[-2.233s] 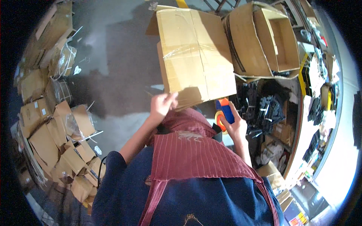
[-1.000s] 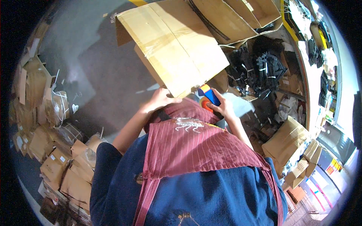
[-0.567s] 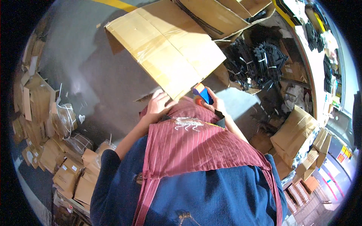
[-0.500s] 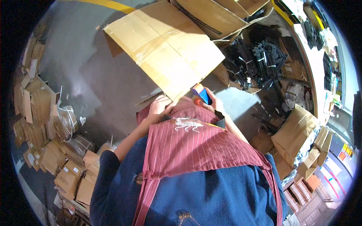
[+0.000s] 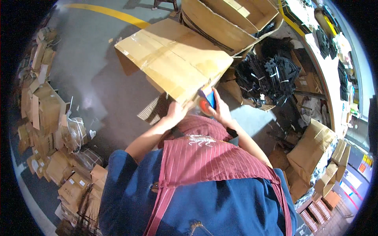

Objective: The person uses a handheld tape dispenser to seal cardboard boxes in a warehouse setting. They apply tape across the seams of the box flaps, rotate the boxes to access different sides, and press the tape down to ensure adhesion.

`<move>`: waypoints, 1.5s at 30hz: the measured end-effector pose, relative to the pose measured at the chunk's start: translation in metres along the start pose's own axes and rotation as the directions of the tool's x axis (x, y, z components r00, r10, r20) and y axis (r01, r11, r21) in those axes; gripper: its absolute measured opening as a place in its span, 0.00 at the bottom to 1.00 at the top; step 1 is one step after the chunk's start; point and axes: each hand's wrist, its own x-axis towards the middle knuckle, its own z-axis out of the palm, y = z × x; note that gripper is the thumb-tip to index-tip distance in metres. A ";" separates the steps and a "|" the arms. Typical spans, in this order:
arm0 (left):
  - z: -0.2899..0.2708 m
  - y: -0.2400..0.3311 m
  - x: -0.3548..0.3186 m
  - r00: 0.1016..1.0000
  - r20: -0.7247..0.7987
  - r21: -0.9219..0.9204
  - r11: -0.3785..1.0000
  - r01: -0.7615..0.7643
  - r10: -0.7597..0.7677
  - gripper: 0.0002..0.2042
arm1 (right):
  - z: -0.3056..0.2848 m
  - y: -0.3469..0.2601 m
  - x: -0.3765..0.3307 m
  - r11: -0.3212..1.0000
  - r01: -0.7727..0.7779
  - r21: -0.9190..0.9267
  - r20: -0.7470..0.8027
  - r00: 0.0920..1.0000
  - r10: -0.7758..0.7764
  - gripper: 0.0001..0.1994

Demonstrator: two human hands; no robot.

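A large brown cardboard box (image 5: pixel 179 51) with strips of clear tape across its top stands in front of me. My left hand (image 5: pixel 176 113) grips its near edge, fingers bent along the side. Some of those fingertips are hard to make out. In my right hand (image 5: pixel 223 111) is a blue and orange tape dispenser (image 5: pixel 211 99), held against the box's near right corner. A ribbed piece of cardboard (image 5: pixel 155 109) sticks out below the box, left of my left hand.
Beyond the box stands a big open carton (image 5: pixel 220 27). Bundles of black plastic parts (image 5: pixel 267 72) lie to the right. Flattened and folded cartons (image 5: pixel 47 106) are piled on the left, and another box (image 5: pixel 311 145) sits at the lower right. A yellow line (image 5: pixel 110 12) crosses the floor.
The tape dispenser has come up against the box's near edge. My left hand has shifted right along that edge, and more of the ribbed cardboard shows. The view has tilted slightly.
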 end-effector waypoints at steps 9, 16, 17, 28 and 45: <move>-0.074 0.142 0.094 0.853 -0.504 -0.103 0.971 -0.217 0.137 0.12 | -0.063 -0.194 0.155 0.879 0.178 -0.443 -0.019 0.978 -0.208 0.39; -0.100 0.161 0.080 0.768 -0.640 -0.268 0.944 -0.193 -0.024 0.19 | -0.072 -0.235 0.200 0.823 0.269 -0.500 0.193 0.961 -0.197 0.25; -0.107 0.159 0.080 0.766 -0.642 -0.279 0.935 -0.219 -0.013 0.19 | -0.074 -0.243 0.199 0.824 0.295 -0.483 0.198 0.954 -0.226 0.26; -0.111 0.210 0.016 0.771 -0.627 -0.542 0.771 -0.333 -0.108 0.15 | -0.096 -0.329 0.157 0.884 0.384 -0.266 0.240 0.915 -0.325 0.18; -0.065 0.054 0.004 0.578 -0.703 -0.686 0.610 -0.397 -0.414 0.17 | 0.040 -0.211 0.177 0.704 0.577 -0.416 0.400 0.810 -0.428 0.25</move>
